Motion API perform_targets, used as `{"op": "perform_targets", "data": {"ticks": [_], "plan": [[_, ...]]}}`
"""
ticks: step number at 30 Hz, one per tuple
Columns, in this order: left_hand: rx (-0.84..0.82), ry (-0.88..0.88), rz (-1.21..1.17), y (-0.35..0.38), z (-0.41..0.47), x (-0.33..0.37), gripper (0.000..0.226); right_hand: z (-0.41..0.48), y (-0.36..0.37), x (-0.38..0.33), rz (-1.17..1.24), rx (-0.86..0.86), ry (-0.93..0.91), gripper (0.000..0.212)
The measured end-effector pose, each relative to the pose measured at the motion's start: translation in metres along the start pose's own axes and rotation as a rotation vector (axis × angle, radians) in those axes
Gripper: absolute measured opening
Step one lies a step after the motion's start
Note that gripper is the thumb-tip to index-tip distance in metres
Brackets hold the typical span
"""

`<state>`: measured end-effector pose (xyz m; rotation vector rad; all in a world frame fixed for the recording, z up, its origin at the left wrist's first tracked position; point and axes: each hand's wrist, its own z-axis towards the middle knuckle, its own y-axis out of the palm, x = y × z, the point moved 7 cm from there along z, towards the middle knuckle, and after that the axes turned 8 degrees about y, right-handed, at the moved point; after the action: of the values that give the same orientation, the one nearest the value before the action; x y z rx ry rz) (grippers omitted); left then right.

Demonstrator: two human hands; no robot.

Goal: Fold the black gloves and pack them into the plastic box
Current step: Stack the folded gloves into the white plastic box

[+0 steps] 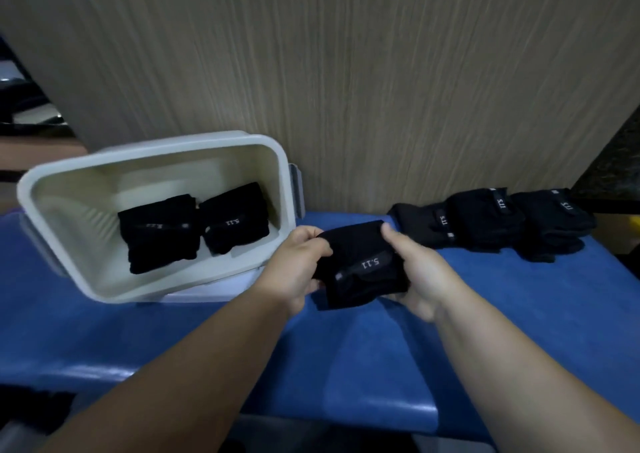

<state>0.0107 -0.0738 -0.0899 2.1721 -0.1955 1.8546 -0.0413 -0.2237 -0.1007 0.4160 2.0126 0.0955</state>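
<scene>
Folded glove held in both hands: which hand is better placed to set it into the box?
Left, probably. The left hand grips the folded glove on the side beside the plastic box; the right hand grips the far side and would have to reach across.

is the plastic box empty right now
No, the left folded glove and the right folded glove lie side by side inside the plastic box.

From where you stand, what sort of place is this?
Probably an indoor packing or work station, though I cannot be sure. A blue padded surface stands against a wood-grain panel. On it, a plastic box holds two folded gloves, and a row of black gloves lies to the right.
</scene>
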Motion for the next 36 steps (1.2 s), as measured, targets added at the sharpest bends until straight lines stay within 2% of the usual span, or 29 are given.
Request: {"op": "perform_targets", "data": {"ticks": [2,6,9,14,22,27,30,31,36], "plan": [[0.013,-0.014,-0.004,-0.015,-0.005,-0.003,0.017,0.003,0.015,0.009,-0.057,0.001,-0.003,0.037],[0.076,-0.023,-0.055,-0.045,-0.013,-0.006,0.015,0.005,0.044,0.019,-0.034,0.011,-0.056,0.017],[0.125,0.002,-0.052,-0.069,-0.017,-0.005,0.015,0.006,0.069,0.027,-0.042,-0.021,-0.058,0.016],[0.161,0.094,0.014,-0.102,-0.016,0.01,0.018,0.004,0.105,0.031,-0.061,-0.082,-0.056,0.027],[0.272,0.24,-0.02,-0.155,-0.01,0.038,0.015,0.026,0.159,0.007,-0.078,-0.002,-0.162,0.011],[0.373,0.305,-0.025,-0.178,-0.004,0.052,0.016,0.037,0.184,-0.006,-0.076,-0.005,-0.155,0.008],[0.418,0.34,-0.005,-0.187,0.002,0.056,0.021,0.042,0.198,-0.012,-0.123,-0.089,-0.11,0.036],[0.43,0.343,-0.005,-0.189,0.004,0.056,0.022,0.044,0.201,-0.015,-0.148,-0.083,-0.118,0.04],[0.513,0.398,0.16,-0.195,0.008,0.066,0.03,0.054,0.2,-0.037,-0.215,0.123,-0.267,0.016]]}}
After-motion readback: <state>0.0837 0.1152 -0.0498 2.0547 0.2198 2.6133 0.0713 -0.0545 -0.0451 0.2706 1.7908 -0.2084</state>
